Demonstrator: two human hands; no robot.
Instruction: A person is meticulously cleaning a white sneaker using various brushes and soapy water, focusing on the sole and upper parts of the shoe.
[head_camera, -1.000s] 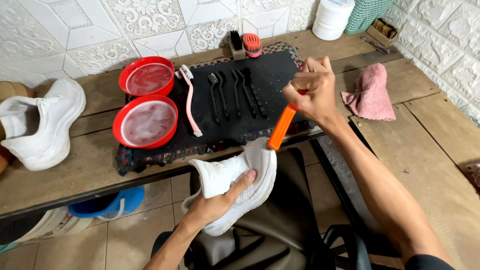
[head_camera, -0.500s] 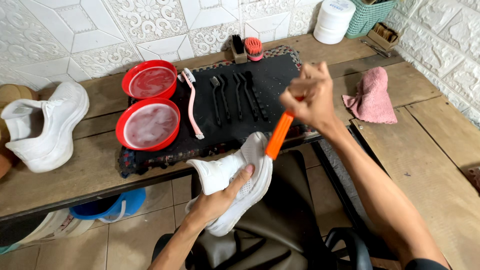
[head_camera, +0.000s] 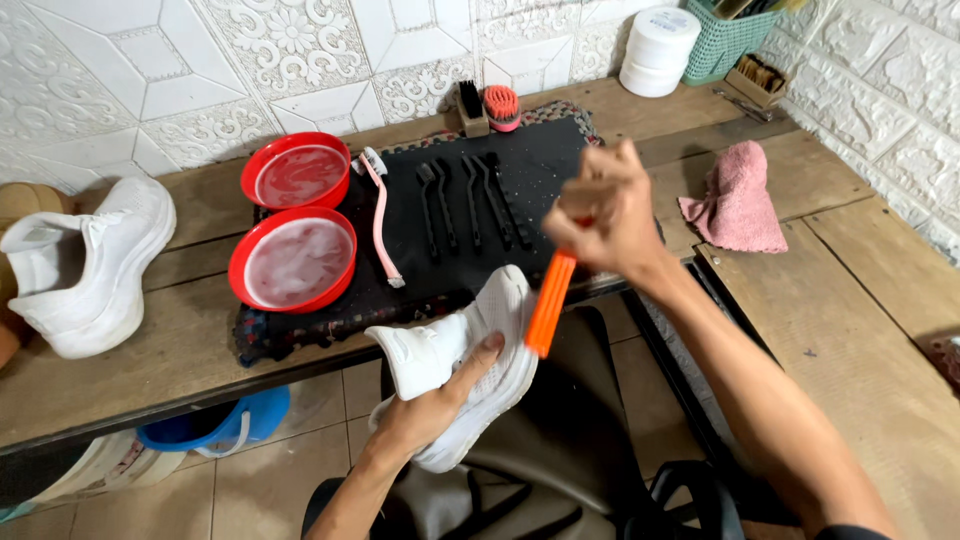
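Right now the left hand (head_camera: 430, 410) grips a white shoe (head_camera: 470, 360) from below, fingers wrapped shut round its side, thumb pressed on the upper, so the shoe sits tilted off the near edge of the counter (head_camera: 150, 350) and any drips would fall to the floor, I'd guess. The right hand (head_camera: 605, 215) is closed tight on the top of an orange brush (head_camera: 549, 303), angled down so its lower end touches the shoe near the toe; the hand is blurred, so the exact hold is hard to read.

On the counter just beyond lies a black mat (head_camera: 540, 160) carrying two red bowls (head_camera: 292, 260) of soapy water at the left, a pink brush (head_camera: 380, 220) beside them and a row of black brushes (head_camera: 470, 200), all within reach of the hands. A second white shoe (head_camera: 95, 265) stands well to the left, apart from the wet things. A pink cloth (head_camera: 740, 200) lies to the right, and a white tub (head_camera: 655, 50) sits at the far edge.
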